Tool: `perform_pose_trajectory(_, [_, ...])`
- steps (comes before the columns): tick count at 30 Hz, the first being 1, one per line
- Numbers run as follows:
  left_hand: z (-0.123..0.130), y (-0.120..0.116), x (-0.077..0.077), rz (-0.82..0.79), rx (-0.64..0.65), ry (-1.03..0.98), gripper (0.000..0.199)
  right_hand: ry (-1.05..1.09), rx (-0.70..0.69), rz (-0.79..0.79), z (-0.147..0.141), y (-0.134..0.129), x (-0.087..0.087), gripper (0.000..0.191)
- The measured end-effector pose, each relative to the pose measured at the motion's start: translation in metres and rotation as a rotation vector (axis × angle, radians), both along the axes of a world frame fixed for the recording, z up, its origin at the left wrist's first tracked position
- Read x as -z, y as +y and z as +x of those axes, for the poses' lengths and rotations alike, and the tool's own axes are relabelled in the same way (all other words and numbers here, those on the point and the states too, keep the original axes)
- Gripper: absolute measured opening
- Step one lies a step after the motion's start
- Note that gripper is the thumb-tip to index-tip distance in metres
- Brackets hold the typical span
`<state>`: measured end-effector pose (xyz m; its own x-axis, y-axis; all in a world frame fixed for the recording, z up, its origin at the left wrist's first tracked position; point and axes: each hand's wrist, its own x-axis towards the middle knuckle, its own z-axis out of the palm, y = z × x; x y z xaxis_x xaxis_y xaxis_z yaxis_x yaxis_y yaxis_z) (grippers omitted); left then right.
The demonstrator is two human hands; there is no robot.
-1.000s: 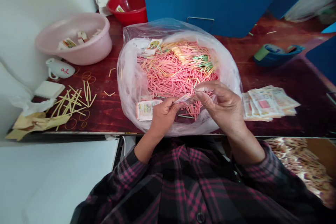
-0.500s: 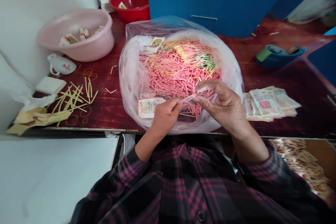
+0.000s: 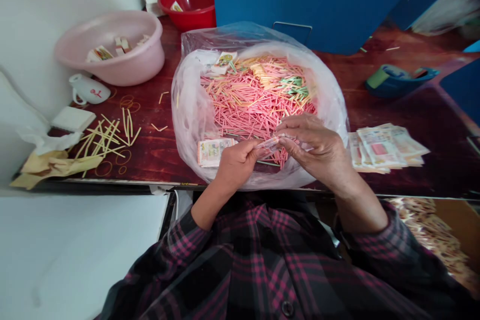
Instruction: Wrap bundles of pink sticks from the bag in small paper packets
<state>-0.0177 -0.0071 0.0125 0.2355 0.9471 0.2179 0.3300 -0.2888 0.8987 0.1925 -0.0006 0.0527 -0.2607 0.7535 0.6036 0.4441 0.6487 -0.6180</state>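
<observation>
Between my two hands, over the near side of the big plastic bag, is a small clear plastic packet with some printing. My left hand pinches its left end between thumb and fingers. The thumb and fingers of my right hand close on the right end. Inside the open bag lies a heap of thin pink, yellow and green sticks. A flat printed packet lies left of my left hand, and another printed packet rests at the back of the heap.
Printed empty-looking packets lie in a pile on the right. A blue container stands behind them. On the left are a pink basin, a red bowl, a white mug, loose yellow sticks and rubber bands.
My right hand's fingers have come down and closed further over the packet's right end. The left hand keeps its pinch. The whole view has shifted slightly.
</observation>
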Motion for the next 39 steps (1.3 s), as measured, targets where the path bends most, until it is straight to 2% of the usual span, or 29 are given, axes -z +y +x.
perform_pose_trajectory(8, [-0.01,0.003,-0.008,-0.157,0.186,0.047,0.031,-0.064,-0.067,0.041,0.003,0.005,0.002,0.013])
perform_pose_trajectory(14, [-0.017,0.008,-0.012,-0.28,0.282,0.02,0.029,-0.04,-0.068,-0.107,0.003,0.01,0.004,0.003])
perform_pose_trajectory(21, [-0.02,0.006,-0.016,-0.276,0.332,-0.025,0.029,0.009,-0.125,-0.212,-0.003,0.013,0.005,0.005])
perform_pose_trajectory(24, [-0.021,0.006,-0.013,-0.29,0.307,-0.057,0.032,0.052,-0.117,-0.227,-0.008,0.016,0.006,0.007])
perform_pose_trajectory(27, [-0.023,0.006,-0.008,-0.329,0.277,-0.117,0.035,0.108,-0.04,-0.215,-0.005,0.026,0.004,0.011])
perform_pose_trajectory(31, [-0.025,0.004,-0.003,-0.395,0.209,-0.257,0.036,0.15,0.199,-0.137,0.008,0.048,-0.001,0.017])
perform_pose_trajectory(34, [-0.022,0.003,-0.003,-0.439,0.151,-0.348,0.035,0.112,0.343,-0.092,0.012,0.053,-0.003,0.02])
perform_pose_trajectory(36, [-0.017,0.002,-0.003,-0.444,0.093,-0.402,0.035,0.115,0.312,-0.183,0.008,0.043,-0.002,0.031])
perform_pose_trajectory(39, [-0.009,0.001,-0.001,-0.423,0.036,-0.489,0.035,0.186,0.119,-0.485,-0.009,0.018,0.003,0.045])
